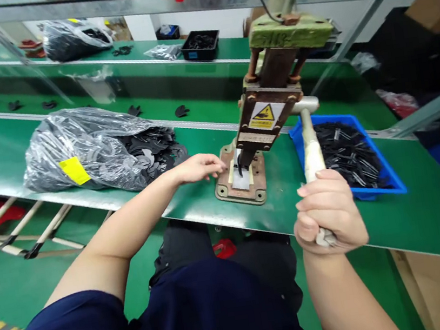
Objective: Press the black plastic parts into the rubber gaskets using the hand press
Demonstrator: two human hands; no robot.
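Note:
My right hand [329, 212] is wrapped round the taped lever handle [311, 146] of a hand press [264, 115]. Just left of the press base [226, 191], my left hand [201, 167] hovers with fingers loosely stretched and nothing visible in them. A small black part [239, 169] sits on the light metal plate [241, 181] of the base, under the lowered ram [248, 156]. Whether the ram touches the part I cannot tell. Beyond my left forearm lies a clear plastic bag [78, 146] spilling flat black curved pieces [154, 149].
Right of the press stands a blue bin [380, 194] full of slim black parts [347, 155]. Behind, a green conveyor [82, 91] carries scattered black pieces [182, 111]. A black tray [201, 53] and another bag [71, 39] stand farther back. A metal shelf [108, 11] crosses overhead.

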